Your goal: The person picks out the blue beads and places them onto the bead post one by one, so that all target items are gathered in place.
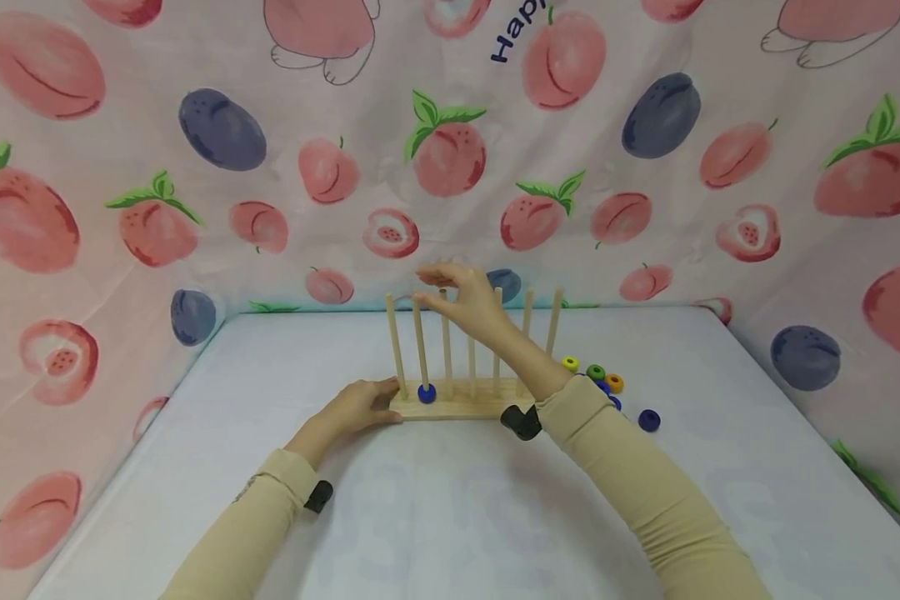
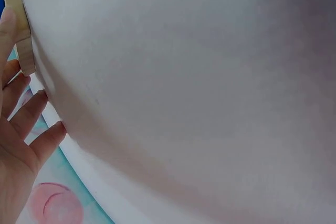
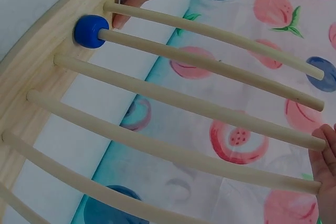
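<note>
– Behind us hangs a cloth [image 1: 390, 50] printed with peaches and plums, above a white tabletop [image 1: 420, 517]. Where do our hands stand?

– Our left hand [image 1: 356, 407] clasps the left end of the wooden peg rack [image 1: 450, 408], thumb at the front edge. Our right hand [image 1: 471, 302] is raised by the tops of the dowels [image 1: 396, 350], thumb and fingers apart; we see nothing between them.

– And farther out?

– A blue bead [image 1: 427, 396] sits at the foot of the second dowel [image 1: 421, 346] from the left. Right of the rack, on the tabletop, lie a yellow bead [image 1: 569, 363], a green bead [image 1: 596, 372], an orange bead [image 1: 614, 383] and some blue ones, with a dark blue bead [image 1: 649, 421] apart and nearer us.

– How do we expect these to handle?

– We judge the rack light and stiff, best steadied by its base, since the slim dowels could give under sideways force. The beads look hard and smooth, apt to roll; we'd pinch their sides and leave the hole clear.

– What can't we make out?

– Our right sleeve [image 1: 630, 475] and forearm hide the rack's right end and perhaps more beads. The left wrist view catches only a corner of the base, and the right wrist view crops our raised hand.
</note>
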Available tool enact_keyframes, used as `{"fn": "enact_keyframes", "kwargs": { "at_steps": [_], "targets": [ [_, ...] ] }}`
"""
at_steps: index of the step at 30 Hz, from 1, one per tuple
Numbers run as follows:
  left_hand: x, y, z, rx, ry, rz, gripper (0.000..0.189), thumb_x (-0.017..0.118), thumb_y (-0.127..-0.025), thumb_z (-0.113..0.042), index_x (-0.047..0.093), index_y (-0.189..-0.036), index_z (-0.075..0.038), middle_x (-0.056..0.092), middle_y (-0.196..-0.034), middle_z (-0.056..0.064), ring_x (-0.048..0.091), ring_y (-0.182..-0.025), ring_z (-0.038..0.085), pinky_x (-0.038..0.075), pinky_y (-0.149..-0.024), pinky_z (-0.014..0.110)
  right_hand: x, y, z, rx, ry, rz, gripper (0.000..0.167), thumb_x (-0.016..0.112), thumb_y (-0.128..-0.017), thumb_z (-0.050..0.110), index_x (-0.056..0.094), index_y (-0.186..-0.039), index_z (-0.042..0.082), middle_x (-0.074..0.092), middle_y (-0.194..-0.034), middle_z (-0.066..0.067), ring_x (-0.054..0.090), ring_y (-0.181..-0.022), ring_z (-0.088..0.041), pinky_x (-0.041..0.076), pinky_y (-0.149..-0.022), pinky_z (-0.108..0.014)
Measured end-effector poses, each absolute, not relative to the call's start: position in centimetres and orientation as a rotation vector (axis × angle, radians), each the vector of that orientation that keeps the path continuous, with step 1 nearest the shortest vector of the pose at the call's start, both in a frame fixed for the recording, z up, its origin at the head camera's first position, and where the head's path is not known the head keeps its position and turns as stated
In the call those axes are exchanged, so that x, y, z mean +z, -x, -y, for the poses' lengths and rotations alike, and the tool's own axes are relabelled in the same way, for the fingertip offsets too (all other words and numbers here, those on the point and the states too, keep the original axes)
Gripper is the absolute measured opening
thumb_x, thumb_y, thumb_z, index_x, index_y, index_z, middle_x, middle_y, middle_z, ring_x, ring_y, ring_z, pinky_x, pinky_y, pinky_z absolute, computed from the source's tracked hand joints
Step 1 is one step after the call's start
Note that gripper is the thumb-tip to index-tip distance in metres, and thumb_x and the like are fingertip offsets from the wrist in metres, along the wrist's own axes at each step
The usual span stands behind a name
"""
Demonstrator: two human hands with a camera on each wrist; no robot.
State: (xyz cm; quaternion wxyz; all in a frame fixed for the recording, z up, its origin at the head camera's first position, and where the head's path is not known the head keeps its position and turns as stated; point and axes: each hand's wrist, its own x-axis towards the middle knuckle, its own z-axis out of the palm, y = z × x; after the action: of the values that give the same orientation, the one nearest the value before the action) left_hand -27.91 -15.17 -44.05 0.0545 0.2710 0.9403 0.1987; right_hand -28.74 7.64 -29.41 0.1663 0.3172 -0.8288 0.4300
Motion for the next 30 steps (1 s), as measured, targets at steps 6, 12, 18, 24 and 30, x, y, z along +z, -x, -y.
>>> {"fn": "enact_keyframes", "kwargs": {
  "at_steps": [6,12,18,24,30],
  "targets": [
    [-44.0,27.8,15.2,0.617,-0.828,-2.849,0.067,0.071,-0.082,-0.034,0.049,-0.134,0.003,0.054,-0.133,0.020,0.052,-0.122,0.040,0.040,-0.105,0.050,-29.5,28.6,-7.6,1.229,-0.934,2.296,0.036,0.069,-0.085,0.011,0.062,-0.116,-0.004,0.067,-0.113,-0.018,0.063,-0.106,-0.028,0.052,-0.094,-0.035],
    [-44.0,27.8,15.2,0.603,-0.810,-2.849,0.068,0.071,-0.083,-0.034,0.047,-0.135,0.003,0.054,-0.134,0.019,0.052,-0.122,0.039,0.039,-0.105,0.050,-29.3,28.3,-7.8,1.226,-0.975,2.276,0.035,0.069,-0.085,0.009,0.062,-0.116,-0.005,0.067,-0.114,-0.019,0.063,-0.107,-0.028,0.052,-0.093,-0.035],
    [-44.0,27.8,15.2,0.636,-0.774,-2.847,0.067,0.071,-0.083,-0.033,0.047,-0.135,0.002,0.052,-0.136,0.019,0.049,-0.125,0.039,0.038,-0.106,0.050,-29.0,28.1,-8.0,1.237,-1.000,2.255,0.035,0.069,-0.085,0.007,0.062,-0.117,-0.005,0.066,-0.114,-0.020,0.063,-0.107,-0.029,0.052,-0.093,-0.034],
    [-44.4,27.7,15.3,0.653,-0.741,-2.825,0.067,0.070,-0.084,-0.034,0.047,-0.137,0.000,0.050,-0.139,0.017,0.047,-0.127,0.037,0.037,-0.107,0.049,-28.8,27.5,-8.4,1.248,-0.988,2.255,0.034,0.069,-0.085,0.008,0.063,-0.116,-0.003,0.067,-0.113,-0.019,0.064,-0.106,-0.028,0.052,-0.093,-0.035],
    [-44.2,27.7,15.4,0.642,-0.737,-2.842,0.065,0.070,-0.083,-0.034,0.049,-0.136,-0.001,0.050,-0.139,0.016,0.048,-0.127,0.037,0.037,-0.108,0.049,-28.7,26.9,-8.9,1.293,-1.008,2.223,0.035,0.070,-0.083,0.007,0.062,-0.116,-0.003,0.067,-0.113,-0.019,0.063,-0.106,-0.029,0.052,-0.093,-0.036]
  ]
}}
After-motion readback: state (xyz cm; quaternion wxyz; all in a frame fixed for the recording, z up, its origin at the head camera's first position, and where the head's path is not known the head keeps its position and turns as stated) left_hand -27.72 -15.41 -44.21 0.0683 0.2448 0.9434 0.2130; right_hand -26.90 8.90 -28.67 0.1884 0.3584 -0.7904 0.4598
